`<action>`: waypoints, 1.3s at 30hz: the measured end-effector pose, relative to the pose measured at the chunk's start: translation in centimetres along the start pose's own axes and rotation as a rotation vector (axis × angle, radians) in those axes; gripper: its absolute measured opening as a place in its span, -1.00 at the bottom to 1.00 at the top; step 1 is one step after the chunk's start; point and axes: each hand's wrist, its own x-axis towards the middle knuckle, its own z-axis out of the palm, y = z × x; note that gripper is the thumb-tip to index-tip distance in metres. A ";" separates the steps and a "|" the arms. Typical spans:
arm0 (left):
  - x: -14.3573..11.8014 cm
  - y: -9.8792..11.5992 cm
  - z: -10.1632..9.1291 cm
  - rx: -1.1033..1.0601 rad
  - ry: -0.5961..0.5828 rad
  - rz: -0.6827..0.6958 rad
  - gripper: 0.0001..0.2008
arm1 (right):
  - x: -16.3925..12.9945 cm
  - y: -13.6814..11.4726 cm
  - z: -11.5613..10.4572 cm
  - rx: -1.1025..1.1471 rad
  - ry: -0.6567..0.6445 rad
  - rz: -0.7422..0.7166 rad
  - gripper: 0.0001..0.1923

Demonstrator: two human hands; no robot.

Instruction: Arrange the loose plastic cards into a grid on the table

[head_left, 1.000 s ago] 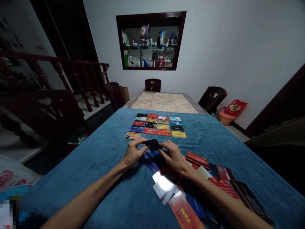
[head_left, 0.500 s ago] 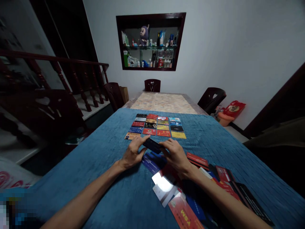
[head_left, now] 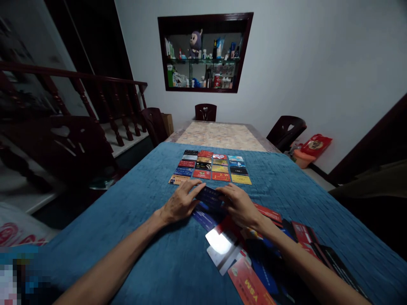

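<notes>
A dark blue card [head_left: 208,194] is held between both hands just above the blue cloth [head_left: 127,220]. My left hand [head_left: 182,201] pinches its left end with fingers stretched forward. My right hand [head_left: 240,205] grips its right end. Beyond the hands, a neat grid of cards [head_left: 210,167] lies in rows on the cloth. Under and to the right of my right hand, a loose heap of cards [head_left: 254,254] spreads toward the near edge, with one shiny card [head_left: 219,242] reflecting light.
The cloth covers the near part of a long table; the far part shows a patterned top [head_left: 219,135]. Dark wooden chairs [head_left: 286,129] stand around it. A stair railing [head_left: 79,101] runs on the left. A wall niche [head_left: 203,53] holds bottles and a plush toy.
Both hands have carried the dark card slightly forward and lower, closer to the cloth and the card grid. The left fingers have stretched out flatter.
</notes>
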 end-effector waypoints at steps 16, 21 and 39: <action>0.9 -4.4 -1.9 -0.179 -0.118 -0.250 -0.46 | 4.6 0.1 0.4 -0.104 0.014 -0.135 -0.40; 1.1 -6.7 -2.6 -0.226 -0.140 -0.335 -0.54 | 7.5 0.5 1.8 -0.117 0.004 -0.101 -0.46; 0.0 -15.5 0.1 -0.256 -0.254 -0.576 -0.64 | 15.1 1.1 6.8 -0.132 -0.206 0.171 -0.53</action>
